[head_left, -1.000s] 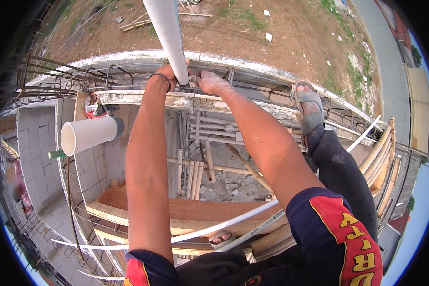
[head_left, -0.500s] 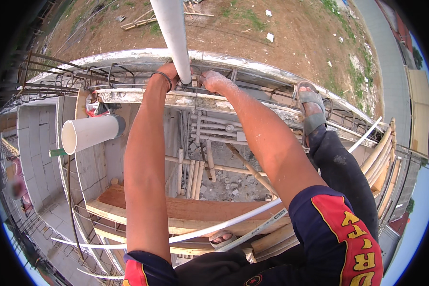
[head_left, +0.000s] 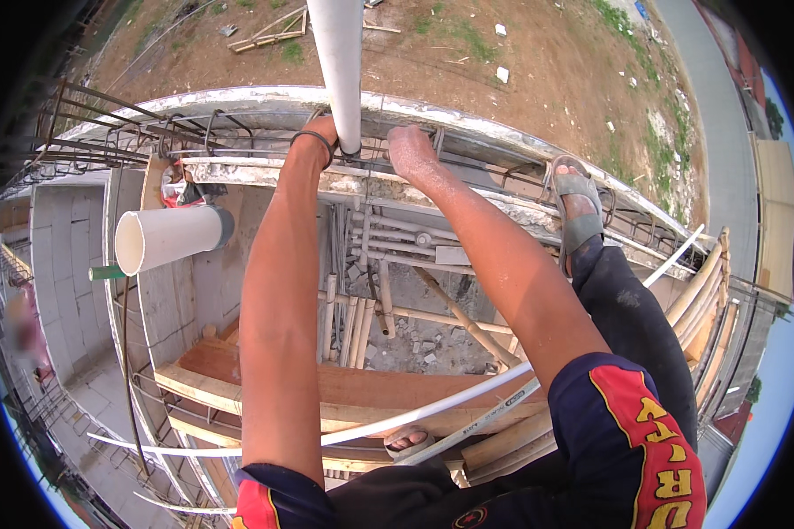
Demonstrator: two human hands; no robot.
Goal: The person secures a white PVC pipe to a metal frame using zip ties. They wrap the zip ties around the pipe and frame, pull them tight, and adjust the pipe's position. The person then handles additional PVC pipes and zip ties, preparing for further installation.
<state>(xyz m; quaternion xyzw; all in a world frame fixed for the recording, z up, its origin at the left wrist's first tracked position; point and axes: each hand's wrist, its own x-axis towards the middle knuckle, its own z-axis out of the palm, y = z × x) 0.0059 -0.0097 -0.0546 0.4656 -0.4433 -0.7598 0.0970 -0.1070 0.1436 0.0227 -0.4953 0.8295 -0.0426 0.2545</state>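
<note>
Head view showed both hands at twelve o'clock, close together at the foot of a tall white pipe (head_left: 340,62) that ran up out of the frame. The left hand (head_left: 320,134) was curled against the pipe's left side, a dark band round its wrist; how tightly its fingers closed on the pipe could not be told, since the pipe hid them. The right hand (head_left: 410,148) lay just to the pipe's right, fingers bent downward onto the rusty steel bars (head_left: 238,132) and rough concrete edge (head_left: 468,115); whether it gripped anything could not be told either. The pipe's lower end sat between the two hands, at the top of the concrete edge.

Done well, this step likely called for keeping the pipe upright with one hand steady low on it, while the other worked at its base without nudging it sideways. Body weight was best kept back from the drop.

Farther out, at nine o'clock, a second, short white pipe (head_left: 168,238) jutted out with its open end showing. At two o'clock a sandalled foot (head_left: 578,207) rested on the edge. Below, toward six o'clock, lay wooden planks (head_left: 353,392), a thin white tube (head_left: 432,407) across them, and rubble on the floor (head_left: 423,339) beneath.
</note>
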